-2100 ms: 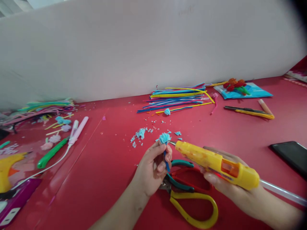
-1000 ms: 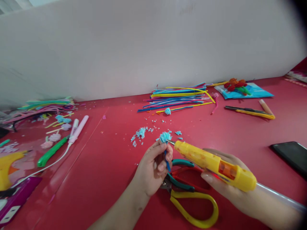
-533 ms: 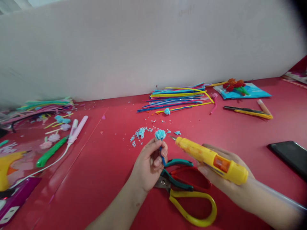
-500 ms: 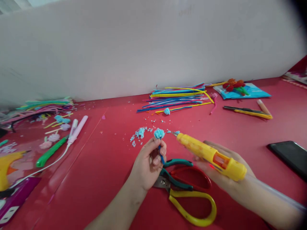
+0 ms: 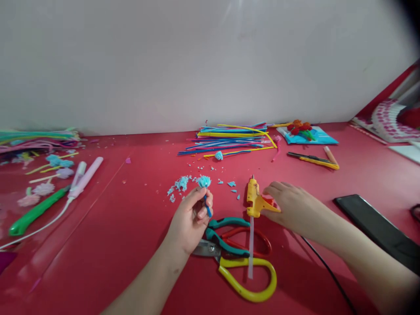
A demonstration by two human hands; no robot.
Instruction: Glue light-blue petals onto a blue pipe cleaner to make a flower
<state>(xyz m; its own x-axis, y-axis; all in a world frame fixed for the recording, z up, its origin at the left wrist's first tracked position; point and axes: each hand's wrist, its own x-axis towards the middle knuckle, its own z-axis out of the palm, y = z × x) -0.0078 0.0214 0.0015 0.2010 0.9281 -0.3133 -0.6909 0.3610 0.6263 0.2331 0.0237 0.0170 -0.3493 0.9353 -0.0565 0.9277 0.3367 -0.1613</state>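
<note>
On the desk (image 5: 138, 218), clocked from the glue gun (image 5: 252, 192), scissors (image 5: 229, 263) lie near six o'clock, clippings (image 5: 181, 183) at nine, pipe cleaners (image 5: 229, 134) at eleven, the phone (image 5: 377, 232) between three and four.

Looks like a handicraft workspace, though can't be pinned down as home or workshop. Has a red tabletop (image 5: 108, 223) scattered with blue fuzzy clippings (image 5: 181, 183) near centre, carries bundled pipe cleaners (image 5: 232, 134) above centre and at far left, and holds a yellow glue gun (image 5: 252, 197) right of centre plus yellow-handled cutters (image 5: 273, 280) at lower centre.
</note>
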